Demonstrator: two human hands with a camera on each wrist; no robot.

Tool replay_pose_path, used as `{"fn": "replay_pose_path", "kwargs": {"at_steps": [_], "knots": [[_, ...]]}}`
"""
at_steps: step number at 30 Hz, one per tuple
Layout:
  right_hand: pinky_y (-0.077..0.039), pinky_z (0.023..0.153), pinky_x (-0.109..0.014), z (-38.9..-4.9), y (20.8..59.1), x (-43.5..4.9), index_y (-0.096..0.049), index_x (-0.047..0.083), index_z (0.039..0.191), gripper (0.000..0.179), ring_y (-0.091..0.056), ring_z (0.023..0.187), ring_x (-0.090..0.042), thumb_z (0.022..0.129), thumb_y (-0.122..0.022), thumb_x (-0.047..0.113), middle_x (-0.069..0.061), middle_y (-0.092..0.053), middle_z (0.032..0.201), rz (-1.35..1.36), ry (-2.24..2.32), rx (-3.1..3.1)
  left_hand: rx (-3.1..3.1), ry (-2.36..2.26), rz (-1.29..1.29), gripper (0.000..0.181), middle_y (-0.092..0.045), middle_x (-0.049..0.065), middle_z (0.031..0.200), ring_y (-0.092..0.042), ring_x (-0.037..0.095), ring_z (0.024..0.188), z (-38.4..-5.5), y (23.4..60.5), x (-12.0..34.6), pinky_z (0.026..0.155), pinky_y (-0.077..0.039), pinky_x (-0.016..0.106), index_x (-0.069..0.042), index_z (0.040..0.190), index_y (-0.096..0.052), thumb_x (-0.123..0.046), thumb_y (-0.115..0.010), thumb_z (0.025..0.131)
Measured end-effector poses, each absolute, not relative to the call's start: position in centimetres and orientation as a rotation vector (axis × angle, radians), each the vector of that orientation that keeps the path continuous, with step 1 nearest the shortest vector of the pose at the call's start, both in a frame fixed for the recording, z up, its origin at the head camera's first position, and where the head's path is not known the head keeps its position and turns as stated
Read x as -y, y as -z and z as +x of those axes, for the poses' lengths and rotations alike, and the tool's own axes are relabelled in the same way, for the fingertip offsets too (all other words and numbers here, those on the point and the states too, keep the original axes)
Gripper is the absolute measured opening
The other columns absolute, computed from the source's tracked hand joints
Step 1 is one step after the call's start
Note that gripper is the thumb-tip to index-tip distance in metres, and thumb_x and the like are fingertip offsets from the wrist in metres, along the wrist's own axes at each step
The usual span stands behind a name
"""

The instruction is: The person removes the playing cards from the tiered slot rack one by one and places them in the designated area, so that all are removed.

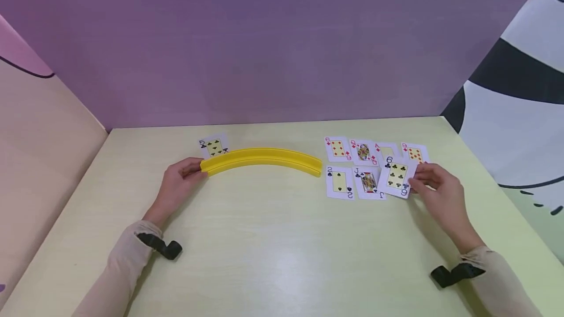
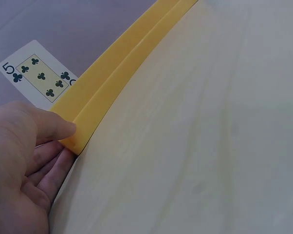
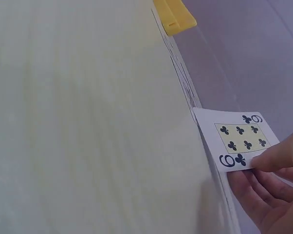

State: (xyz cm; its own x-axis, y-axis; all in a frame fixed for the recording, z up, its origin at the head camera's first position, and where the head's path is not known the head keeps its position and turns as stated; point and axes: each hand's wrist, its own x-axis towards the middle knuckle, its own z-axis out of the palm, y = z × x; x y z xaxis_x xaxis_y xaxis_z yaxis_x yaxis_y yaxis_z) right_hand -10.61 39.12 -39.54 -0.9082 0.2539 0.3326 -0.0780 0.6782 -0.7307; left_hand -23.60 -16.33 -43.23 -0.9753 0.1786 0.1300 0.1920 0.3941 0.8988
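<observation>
My left hand (image 1: 178, 187) grips the left end of a curved yellow playing card holder (image 1: 264, 155) between thumb and fingers. A five of clubs (image 2: 41, 75) rises at that end, its lower edge hidden by the holder. Over on the right, my right hand (image 1: 442, 202) pinches a six of clubs (image 3: 241, 139) by its edge, thumb on the face and fingers beneath. In the head view this card overlaps the jack of clubs (image 1: 367, 182) and the ace of diamonds (image 1: 384, 149).
Face-up cards lie in two rows right of the holder. The far row has a six of diamonds (image 1: 338, 148), a queen of diamonds (image 1: 363, 152) and another diamond card (image 1: 415, 153). Nearer lies a two of spades (image 1: 339, 182). A purple wall (image 1: 273, 53) stands behind the table (image 1: 264, 238).
</observation>
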Motion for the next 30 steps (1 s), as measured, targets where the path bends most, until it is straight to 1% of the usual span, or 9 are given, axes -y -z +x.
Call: {"fn": "replay_pose_path", "kwargs": {"at_steps": [4, 8, 11, 14, 18, 21, 25, 28, 30], "knots": [[-0.053, 0.067, -0.008, -10.7, 40.2, -40.0, -0.058, -0.01, 0.116, 0.028, -0.058, 0.077, 0.009, 0.092, -0.068, 0.0, 0.007, -0.065, 0.089, -0.194, -1.179, 2.545, 2.608, 1.679, -0.361, 0.035, -0.068, 0.019, 0.122, -0.066, 0.03, 0.108, -23.5, 43.1, 16.3, 0.086, -0.052, 0.011, 0.001, 0.126, -0.064, -0.004, -0.071, 0.092], [-0.056, 0.066, -0.012, -10.8, 40.9, -40.4, -0.056, -0.012, 0.118, 0.029, -0.06, 0.077, 0.007, 0.093, -0.066, 0.0, 0.015, -0.064, 0.086, -0.236, -1.289, 2.518, 2.605, 1.684, -0.369, 0.034, -0.068, 0.019, 0.122, -0.066, 0.03, 0.108, -23.5, 43.1, 16.2, 0.085, -0.053, 0.012, 0.001, 0.125, -0.064, -0.003, -0.071, 0.092], [-0.054, 0.068, -0.009, -10.8, 41.4, -40.5, -0.059, -0.012, 0.119, 0.03, -0.061, 0.078, 0.008, 0.094, -0.067, 0.003, 0.02, -0.063, 0.087, -0.254, -1.297, 2.491, 2.609, 1.68, -0.376, 0.035, -0.068, 0.019, 0.122, -0.066, 0.03, 0.109, -23.5, 43.1, 16.2, 0.086, -0.052, 0.012, 0.001, 0.126, -0.064, -0.003, -0.07, 0.092], [-0.052, 0.071, -0.006, -10.8, 41.8, -40.5, -0.062, -0.01, 0.12, 0.031, -0.061, 0.079, 0.009, 0.094, -0.068, 0.006, 0.021, -0.063, 0.089, -0.262, -1.266, 2.482, 2.618, 1.668, -0.379, 0.036, -0.067, 0.018, 0.123, -0.065, 0.03, 0.11, -23.5, 43.1, 16.3, 0.087, -0.052, 0.011, 0.0, 0.127, -0.063, -0.006, -0.071, 0.093], [-0.05, 0.072, -0.004, -10.9, 41.9, -40.6, -0.064, -0.008, 0.121, 0.031, -0.059, 0.08, 0.01, 0.094, -0.068, 0.007, 0.012, -0.065, 0.096, -0.28, -1.182, 2.5, 2.623, 1.672, -0.37, 0.036, -0.068, 0.018, 0.123, -0.065, 0.029, 0.11, -23.5, 43.1, 16.4, 0.087, -0.052, 0.011, -0.001, 0.128, -0.063, -0.007, -0.07, 0.093], [-0.049, 0.07, -0.003, -10.9, 41.7, -40.7, -0.065, -0.007, 0.124, 0.033, -0.058, 0.08, 0.012, 0.095, -0.068, 0.01, -0.005, -0.068, 0.104, -0.309, -1.129, 2.528, 2.611, 1.69, -0.369, 0.035, -0.068, 0.017, 0.122, -0.066, 0.025, 0.107, -23.5, 43.2, 16.5, 0.086, -0.053, 0.012, -0.001, 0.127, -0.064, -0.006, -0.071, 0.093], [-0.047, 0.07, -0.002, -10.9, 41.5, -40.8, -0.065, -0.005, 0.126, 0.036, -0.056, 0.081, 0.014, 0.096, -0.067, 0.013, -0.023, -0.067, 0.115, -0.328, -1.08, 2.553, 2.589, 1.714, -0.373, 0.035, -0.069, 0.017, 0.121, -0.066, 0.02, 0.104, -23.6, 43.4, 16.5, 0.086, -0.053, 0.012, -0.001, 0.126, -0.065, -0.005, -0.071, 0.092], [-0.047, 0.069, -0.001, -10.7, 41.3, -40.8, -0.065, -0.005, 0.126, 0.036, -0.055, 0.081, 0.015, 0.096, -0.067, 0.013, -0.026, -0.066, 0.118, -0.344, -1.065, 2.554, 2.587, 1.725, -0.37, 0.035, -0.068, 0.019, 0.122, -0.066, 0.017, 0.103, -23.6, 43.3, 16.4, 0.086, -0.052, 0.011, 0.001, 0.127, -0.064, -0.004, -0.07, 0.092], [-0.047, 0.068, -0.002, -10.5, 41.2, -40.7, -0.065, -0.005, 0.126, 0.035, -0.054, 0.08, 0.016, 0.096, -0.067, 0.013, -0.026, -0.066, 0.118, -0.356, -1.059, 2.553, 2.591, 1.727, -0.366, 0.036, -0.067, 0.02, 0.123, -0.065, 0.015, 0.103, -23.6, 43.3, 16.4, 0.086, -0.052, 0.011, 0.002, 0.127, -0.063, -0.003, -0.07, 0.093]]}}
